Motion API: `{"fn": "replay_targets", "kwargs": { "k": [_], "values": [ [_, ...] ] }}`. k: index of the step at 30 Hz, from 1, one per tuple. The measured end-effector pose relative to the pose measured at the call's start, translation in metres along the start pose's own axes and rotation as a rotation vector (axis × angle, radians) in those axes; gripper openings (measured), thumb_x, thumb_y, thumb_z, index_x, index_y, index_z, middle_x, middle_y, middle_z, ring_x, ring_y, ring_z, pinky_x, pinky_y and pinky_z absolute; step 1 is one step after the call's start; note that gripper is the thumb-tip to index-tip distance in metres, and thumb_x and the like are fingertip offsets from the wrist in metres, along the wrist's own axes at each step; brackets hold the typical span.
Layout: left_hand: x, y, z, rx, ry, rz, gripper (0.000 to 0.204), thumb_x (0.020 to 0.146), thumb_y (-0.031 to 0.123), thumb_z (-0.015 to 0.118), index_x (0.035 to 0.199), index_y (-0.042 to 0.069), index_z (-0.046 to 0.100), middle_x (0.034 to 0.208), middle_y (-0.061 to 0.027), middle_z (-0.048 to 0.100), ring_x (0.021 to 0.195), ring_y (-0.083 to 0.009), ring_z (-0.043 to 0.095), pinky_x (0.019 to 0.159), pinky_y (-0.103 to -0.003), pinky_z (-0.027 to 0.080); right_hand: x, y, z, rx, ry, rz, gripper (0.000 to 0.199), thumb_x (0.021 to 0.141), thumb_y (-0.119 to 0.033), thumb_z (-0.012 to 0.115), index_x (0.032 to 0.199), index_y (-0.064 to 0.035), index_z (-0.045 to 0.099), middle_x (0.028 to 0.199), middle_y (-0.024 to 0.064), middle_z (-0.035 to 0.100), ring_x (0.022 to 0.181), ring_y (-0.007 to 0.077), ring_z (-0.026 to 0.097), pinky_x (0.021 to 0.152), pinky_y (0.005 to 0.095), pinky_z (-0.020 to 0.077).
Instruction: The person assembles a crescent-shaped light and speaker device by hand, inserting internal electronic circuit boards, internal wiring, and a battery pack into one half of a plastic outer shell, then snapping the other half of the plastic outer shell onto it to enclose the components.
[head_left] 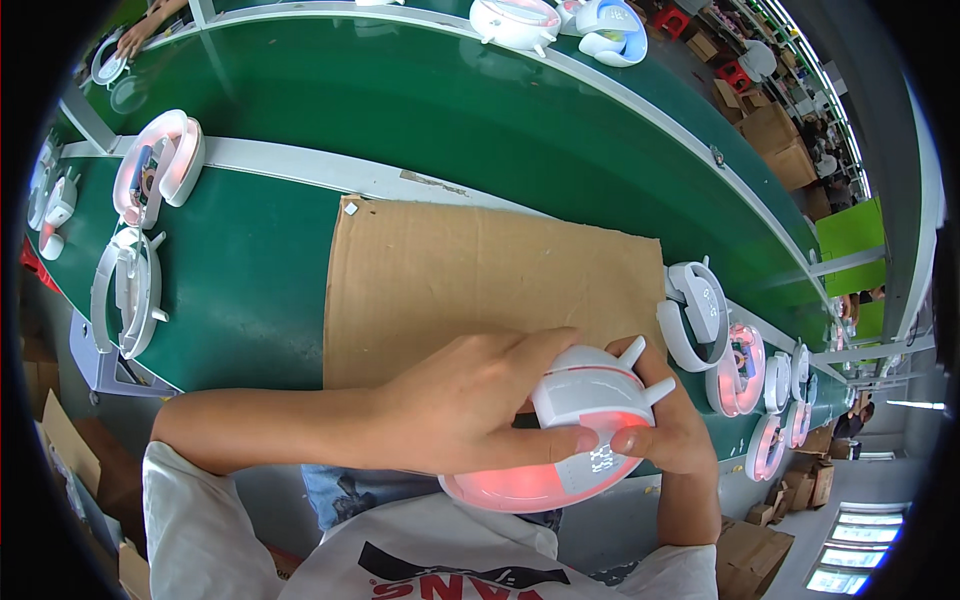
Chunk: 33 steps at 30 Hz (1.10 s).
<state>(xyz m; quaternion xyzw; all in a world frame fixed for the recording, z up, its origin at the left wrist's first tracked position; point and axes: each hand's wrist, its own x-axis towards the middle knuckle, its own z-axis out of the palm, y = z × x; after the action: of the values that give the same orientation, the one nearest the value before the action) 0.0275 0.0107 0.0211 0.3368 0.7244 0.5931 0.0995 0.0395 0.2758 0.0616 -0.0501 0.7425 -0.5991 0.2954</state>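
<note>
Both of my hands grip a white lamp-like clock [590, 392] with lit digits, a pink-red glow, a rounded ring-shaped body and two short peg-like legs. It is tilted over the near edge of a brown cardboard sheet [480, 270]. My left hand [465, 400] reaches across from the left, its thumb pressed beside the digits and its fingers over the upper part. From the right, my right hand [685, 425] wraps around the legged end, thumb also by the digits. The two thumb tips nearly meet. Some of my fingers are hidden behind the clock.
Under the cardboard is a green worktable [250, 270], with a white rail [290, 158] and green belt [420, 110] beyond. Similar clocks stand at left [185, 165] and right [700, 310]. Another person's hand [133, 40] is at the far left. Cardboard boxes [750, 555] stand on the floor.
</note>
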Motion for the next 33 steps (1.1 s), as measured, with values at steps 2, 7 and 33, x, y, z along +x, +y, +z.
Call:
{"fn": "replay_targets", "kwargs": {
  "k": [2,7,33],
  "values": [
    [-0.001,0.001,0.000,0.058,-0.026,-0.025,0.078,0.094,0.036,0.078,0.142,-0.016,0.045,0.106,-0.0308,0.068,0.085,-0.0394,0.072,0.072,-0.044,0.059,0.003,-0.002,0.004,0.004,0.018,0.008,0.079,0.074,-0.033,0.095,0.132,-0.0016,0.052,0.115,0.0068,0.060,0.107,0.0173,0.058,0.092,0.0319,0.0477],
    [-0.001,-0.008,-0.002,-0.029,0.040,0.022,0.078,0.091,0.028,0.083,0.144,-0.015,0.045,0.113,-0.0290,0.068,0.092,-0.0380,0.073,0.077,-0.043,0.059,0.012,-0.003,0.006,-0.011,0.038,-0.031,0.077,0.074,-0.031,0.096,0.132,0.0007,0.055,0.114,0.0110,0.070,0.106,0.0191,0.066,0.091,0.0336,0.0515],
    [0.092,-0.008,-0.069,0.344,-0.240,-0.143,0.037,0.103,0.030,0.067,0.118,-0.003,0.072,0.099,-0.0159,0.075,0.084,-0.0232,0.071,0.081,-0.034,0.055,0.048,0.021,0.015,-0.014,0.280,-0.341,0.089,0.102,-0.028,0.071,0.167,0.0004,0.017,0.103,0.0169,0.071,0.087,0.0184,0.067,0.076,0.0355,0.0536]
  ]
}}
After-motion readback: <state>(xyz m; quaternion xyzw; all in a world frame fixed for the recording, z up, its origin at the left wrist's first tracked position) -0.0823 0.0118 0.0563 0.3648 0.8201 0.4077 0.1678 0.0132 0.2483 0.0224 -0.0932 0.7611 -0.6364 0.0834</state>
